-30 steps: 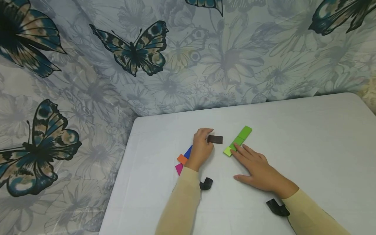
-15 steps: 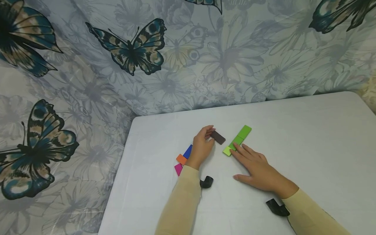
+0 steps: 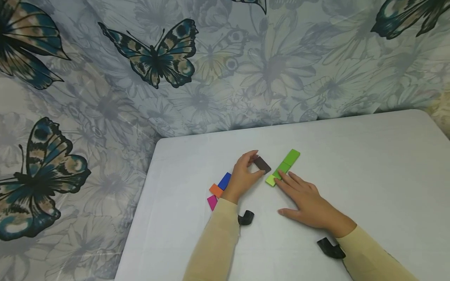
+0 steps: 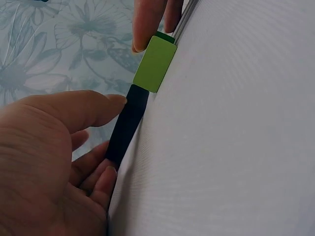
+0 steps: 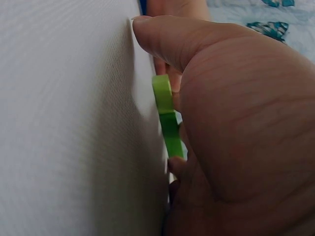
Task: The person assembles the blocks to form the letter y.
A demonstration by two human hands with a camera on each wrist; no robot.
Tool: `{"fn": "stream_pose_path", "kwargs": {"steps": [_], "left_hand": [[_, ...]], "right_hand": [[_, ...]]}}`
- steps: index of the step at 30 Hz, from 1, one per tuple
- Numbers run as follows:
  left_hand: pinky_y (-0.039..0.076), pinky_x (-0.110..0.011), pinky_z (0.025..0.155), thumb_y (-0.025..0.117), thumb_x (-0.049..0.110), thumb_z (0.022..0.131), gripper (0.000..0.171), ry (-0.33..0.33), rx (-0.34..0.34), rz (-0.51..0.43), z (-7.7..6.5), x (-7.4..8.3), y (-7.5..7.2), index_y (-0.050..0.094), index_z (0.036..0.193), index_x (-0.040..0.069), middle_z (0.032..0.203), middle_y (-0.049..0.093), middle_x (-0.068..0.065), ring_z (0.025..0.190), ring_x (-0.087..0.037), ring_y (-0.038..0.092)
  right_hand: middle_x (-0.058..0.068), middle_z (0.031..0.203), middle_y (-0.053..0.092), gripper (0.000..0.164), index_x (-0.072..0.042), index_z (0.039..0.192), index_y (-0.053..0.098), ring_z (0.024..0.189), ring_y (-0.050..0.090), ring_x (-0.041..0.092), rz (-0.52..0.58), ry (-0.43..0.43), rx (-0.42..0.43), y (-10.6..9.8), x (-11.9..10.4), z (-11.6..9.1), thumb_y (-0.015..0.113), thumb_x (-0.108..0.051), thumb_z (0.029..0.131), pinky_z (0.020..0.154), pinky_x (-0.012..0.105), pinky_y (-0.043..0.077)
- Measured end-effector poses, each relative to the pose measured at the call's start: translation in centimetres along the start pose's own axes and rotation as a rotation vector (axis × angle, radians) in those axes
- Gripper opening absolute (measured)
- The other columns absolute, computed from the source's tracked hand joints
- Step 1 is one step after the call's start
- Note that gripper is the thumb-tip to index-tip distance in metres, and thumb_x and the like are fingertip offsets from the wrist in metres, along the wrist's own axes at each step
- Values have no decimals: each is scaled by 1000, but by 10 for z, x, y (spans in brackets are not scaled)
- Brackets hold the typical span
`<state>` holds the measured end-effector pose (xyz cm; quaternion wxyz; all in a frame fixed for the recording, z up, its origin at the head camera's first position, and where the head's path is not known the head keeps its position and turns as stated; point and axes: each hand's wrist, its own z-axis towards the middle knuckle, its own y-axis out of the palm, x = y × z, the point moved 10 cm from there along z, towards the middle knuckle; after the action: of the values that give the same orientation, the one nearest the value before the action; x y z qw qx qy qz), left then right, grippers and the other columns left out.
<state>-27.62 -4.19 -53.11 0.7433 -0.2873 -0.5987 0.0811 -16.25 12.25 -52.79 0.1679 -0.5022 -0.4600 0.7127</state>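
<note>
With thumb and fingers, my left hand point(image 3: 242, 177) holds a flat dark brown block point(image 3: 262, 164) at its edges, close to the table. In the left wrist view the dark block point(image 4: 128, 118) looks almost black, and the thumb touches its upper end. Just right of it lies a slanting row of green blocks point(image 3: 291, 157), ending at the near side in a yellow-green block point(image 3: 270, 180). My right hand point(image 3: 309, 203) lies palm down with fingers straight, its fingertips at the near part of that row. The right wrist view shows the green blocks point(image 5: 170, 130) beside the fingers.
Left of the left forearm lie a blue block point(image 3: 224, 181), an orange block point(image 3: 216, 190) and a pink block point(image 3: 212, 202), the pink one partly covered by the sleeve. The white table point(image 3: 369, 164) meets a butterfly-patterned cloth point(image 3: 211, 78) at its far edge.
The brown block has turned from lying crosswise to a slant, its near end swinging toward the green row. My left thumb has moved onto its near end. The right hand stays put.
</note>
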Motion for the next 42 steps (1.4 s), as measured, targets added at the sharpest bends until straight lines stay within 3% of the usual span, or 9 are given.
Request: {"fn": "stream_pose_path", "kwargs": {"steps": [16, 21, 32, 42], "left_hand": [[36, -35, 120, 86, 13, 95, 64, 12, -89, 100, -3, 1, 8, 62, 154, 19, 147, 65, 6, 141, -11, 51], [37, -35, 119, 86, 13, 95, 63, 26, -91, 100, -3, 2, 8, 63, 153, 19, 147, 65, 6, 139, -10, 52], [41, -40, 117, 86, 21, 97, 61, -22, -101, 112, -5, -2, 8, 64, 155, 24, 149, 64, 4, 139, -12, 53], [40, -39, 118, 84, 21, 98, 64, -22, -91, 83, -6, -4, 9, 60, 157, 27, 149, 62, 8, 138, -8, 52]], "right_hand": [[10, 178, 25, 89, -13, 170, 40, 161, 20, 44, -8, -2, -2, 0, 1, 0, 79, -51, 99, 113, 68, 27], [11, 178, 25, 89, -12, 169, 40, 161, 20, 44, -4, -2, -1, 0, 0, 0, 79, -51, 99, 113, 68, 27], [11, 178, 26, 90, -12, 169, 41, 161, 20, 44, -14, 4, -2, 0, 0, 0, 80, -51, 98, 112, 69, 28], [11, 178, 27, 89, -12, 169, 42, 161, 20, 44, -11, -6, 13, 0, 0, 0, 81, -49, 98, 111, 68, 29]]}}
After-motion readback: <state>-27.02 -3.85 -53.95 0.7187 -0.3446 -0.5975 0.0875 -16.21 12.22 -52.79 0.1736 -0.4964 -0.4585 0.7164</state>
